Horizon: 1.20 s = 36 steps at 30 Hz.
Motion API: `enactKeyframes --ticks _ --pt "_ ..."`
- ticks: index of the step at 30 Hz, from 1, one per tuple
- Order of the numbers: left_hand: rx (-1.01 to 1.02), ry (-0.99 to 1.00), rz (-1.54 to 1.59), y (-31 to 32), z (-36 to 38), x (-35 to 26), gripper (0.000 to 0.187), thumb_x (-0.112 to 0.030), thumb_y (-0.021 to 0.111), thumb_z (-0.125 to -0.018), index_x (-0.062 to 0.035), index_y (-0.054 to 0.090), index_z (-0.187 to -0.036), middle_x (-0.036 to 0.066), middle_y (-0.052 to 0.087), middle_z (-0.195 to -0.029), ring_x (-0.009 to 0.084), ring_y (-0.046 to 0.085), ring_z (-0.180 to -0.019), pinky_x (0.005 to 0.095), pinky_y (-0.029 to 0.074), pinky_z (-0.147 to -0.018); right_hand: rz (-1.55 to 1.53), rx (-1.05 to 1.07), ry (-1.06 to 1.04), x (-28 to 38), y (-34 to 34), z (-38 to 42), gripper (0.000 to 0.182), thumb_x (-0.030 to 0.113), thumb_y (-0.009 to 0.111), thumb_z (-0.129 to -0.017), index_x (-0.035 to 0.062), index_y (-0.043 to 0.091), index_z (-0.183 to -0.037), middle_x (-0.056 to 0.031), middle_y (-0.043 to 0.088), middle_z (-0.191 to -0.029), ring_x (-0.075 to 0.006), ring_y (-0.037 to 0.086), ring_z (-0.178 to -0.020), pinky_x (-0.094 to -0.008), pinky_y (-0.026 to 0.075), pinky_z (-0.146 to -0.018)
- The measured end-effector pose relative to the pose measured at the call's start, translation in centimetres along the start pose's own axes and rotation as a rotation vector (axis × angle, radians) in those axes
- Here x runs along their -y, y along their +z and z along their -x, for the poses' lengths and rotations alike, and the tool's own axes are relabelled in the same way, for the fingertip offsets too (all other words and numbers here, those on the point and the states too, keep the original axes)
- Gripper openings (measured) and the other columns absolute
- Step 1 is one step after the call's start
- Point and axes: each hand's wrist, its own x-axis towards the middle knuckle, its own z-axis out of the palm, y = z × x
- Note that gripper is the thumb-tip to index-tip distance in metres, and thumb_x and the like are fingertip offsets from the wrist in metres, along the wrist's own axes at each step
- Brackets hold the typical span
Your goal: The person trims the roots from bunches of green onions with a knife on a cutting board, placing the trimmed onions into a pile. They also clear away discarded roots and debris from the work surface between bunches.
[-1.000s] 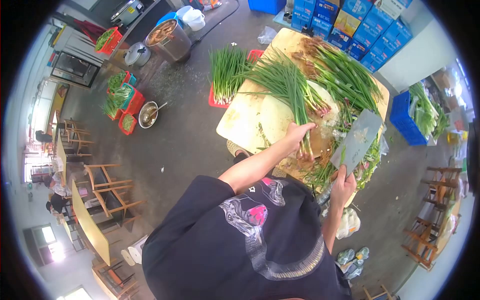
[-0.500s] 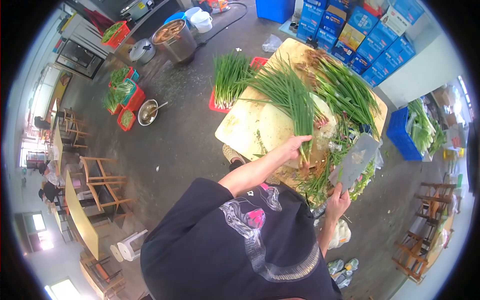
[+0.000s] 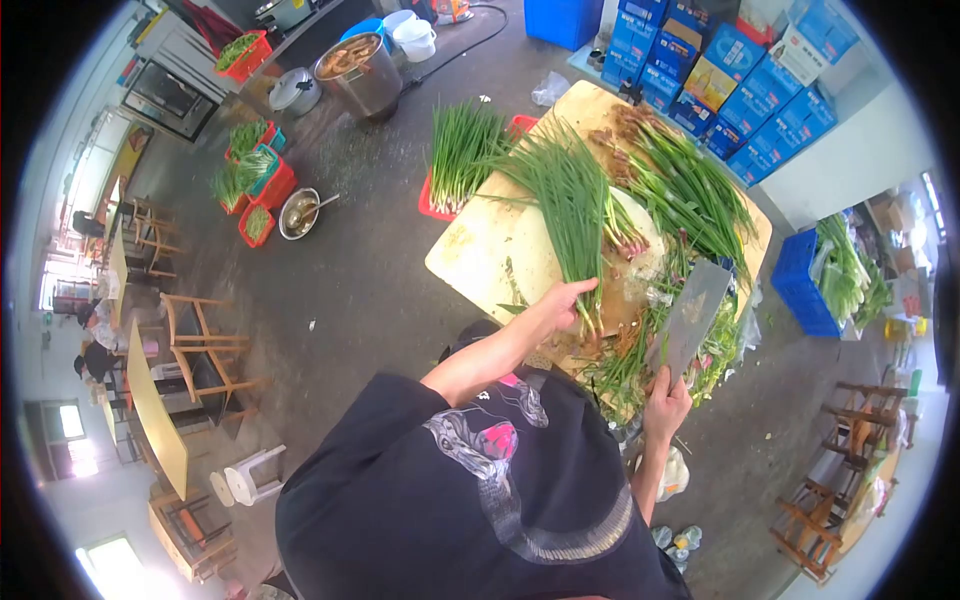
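Observation:
My left hand (image 3: 566,303) is closed around a bunch of long green scallions (image 3: 572,205), near their root ends. The bunch lies over the round white cutting board (image 3: 530,262), leaves pointing away from me. In my right hand (image 3: 666,402) is a cleaver (image 3: 692,312) with a broad grey blade, gripped by its handle, which the fingers hide. The blade is raised over trimmings (image 3: 635,365) at the near right of the table, apart from the bunch. Beyond the board lies a bigger pile of scallions (image 3: 690,185), some with reddish root ends.
The pale yellow table (image 3: 462,240) has a red basket of upright scallions (image 3: 440,203) at its left. A blue crate (image 3: 800,290) with leafy greens stands to the right. Blue boxes (image 3: 735,60) are stacked behind. A steel pot (image 3: 362,90) and metal bowl (image 3: 297,215) sit on the floor.
My left hand has shifted slightly left and nearer with the scallions, whose bunch now lies more to the left. The cleaver has turned, so its blade looks narrower and more upright.

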Motion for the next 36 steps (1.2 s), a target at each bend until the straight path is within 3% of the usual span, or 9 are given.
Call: enactKeyframes --ticks 5,12,16,19,23,24,28,30,36 --pt "0.07 -0.056 0.082 -0.7 -0.5 -1.8 0.026 -0.027 0.072 -0.104 -0.0094 0.067 -0.123 0.01 0.072 -0.105 0.0313 0.071 -0.093 0.0548 0.058 -0.09 0.011 -0.096 0.041 1.9 0.8 1.2 0.037 0.02 0.064 -0.107 -0.0008 0.064 -0.077 -0.0018 0.056 -0.059 -0.0104 0.05 -0.056 -0.0334 0.04 -0.054" --pt "0.431 -0.117 0.264 3.6 0.9 -6.9 0.029 -0.036 0.071 -0.104 -0.0151 0.071 -0.124 0.012 0.075 -0.123 0.0334 0.065 -0.125 0.069 0.05 -0.102 0.087 -0.157 0.114 3.6 1.7 3.8 0.032 0.02 0.065 -0.107 -0.002 0.07 -0.085 -0.0032 0.058 -0.061 -0.0123 0.05 -0.057 -0.035 0.041 -0.055" --pt "-0.081 -0.164 -0.162 0.9 -4.2 -3.3 0.016 -0.033 0.072 -0.103 -0.0182 0.075 -0.11 0.008 0.08 -0.109 0.03 0.072 -0.108 0.0622 0.052 -0.099 0.128 -0.178 0.124 4.2 2.4 4.8 0.03 0.019 0.063 -0.107 -0.0021 0.069 -0.087 -0.0043 0.059 -0.061 -0.0139 0.051 -0.055 -0.0368 0.04 -0.054" --pt "-0.228 -0.323 0.14 -2.1 -7.0 -0.2 0.026 -0.022 0.067 -0.105 -0.0081 0.065 -0.127 0.015 0.072 -0.126 0.0306 0.072 -0.111 0.0516 0.063 -0.092 0.141 -0.202 0.139 5.0 3.3 4.6 0.031 0.019 0.062 -0.108 -0.0025 0.068 -0.088 -0.0069 0.06 -0.06 -0.0175 0.053 -0.054 -0.0393 0.04 -0.053" --pt "-0.211 -0.311 0.129 -1.3 -5.0 -0.4 0.027 -0.018 0.063 -0.106 -0.0083 0.061 -0.131 0.01 0.072 -0.118 0.028 0.073 -0.104 0.0476 0.064 -0.092 0.228 -0.199 0.111 5.8 3.4 5.3 0.027 0.021 0.064 -0.106 -0.0018 0.071 -0.093 -0.0124 0.061 -0.062 -0.0239 0.057 -0.054 -0.0416 0.043 -0.055" --pt "-0.08 -0.287 0.231 -2.8 -6.3 0.1 0.027 -0.021 0.065 -0.106 -0.0094 0.061 -0.13 0.009 0.072 -0.118 0.0272 0.072 -0.1 0.0447 0.064 -0.09 0.288 -0.2 0.094 5.9 3.2 5.3 0.026 0.022 0.066 -0.105 -0.0013 0.072 -0.095 -0.014 0.061 -0.063 -0.0261 0.059 -0.054 -0.0421 0.045 -0.056" --pt "0.103 -0.255 -0.476 -7.1 -6.6 -0.3 0.057 -0.05 0.07 -0.103 -0.0046 0.062 -0.136 0.015 0.073 -0.122 0.0268 0.071 -0.094 0.045 0.06 -0.088 0.413 -0.214 0.007 5.8 2.7 5.5 0.032 0.024 0.063 -0.106 -0.0009 0.068 -0.086 -0.0162 0.063 -0.065 -0.0327 0.061 -0.058 -0.0463 0.045 -0.058" --pt "0.067 -0.249 -0.614 -5.3 -2.3 -3.3 0.058 -0.052 0.068 -0.104 -0.0012 0.065 -0.133 0.019 0.075 -0.122 0.0224 0.072 -0.099 0.0393 0.059 -0.084 0.336 -0.173 0.105 6.5 2.2 5.7 0.03 0.023 0.063 -0.106 0.0007 0.066 -0.087 -0.0135 0.063 -0.064 -0.0296 0.062 -0.057 -0.0433 0.046 -0.058" --pt "0.201 0.023 -1.069 -3.1 1.7 -8.0 0.054 -0.037 0.076 -0.099 -0.0029 0.064 -0.14 0.011 0.076 -0.129 0.0235 0.071 -0.121 0.0417 0.055 -0.106 0.179 -0.233 0.237 5.5 2.2 6.4 0.027 0.02 0.064 -0.107 0.0011 0.066 -0.088 -0.0091 0.06 -0.063 -0.0218 0.058 -0.054 -0.0383 0.044 -0.055"
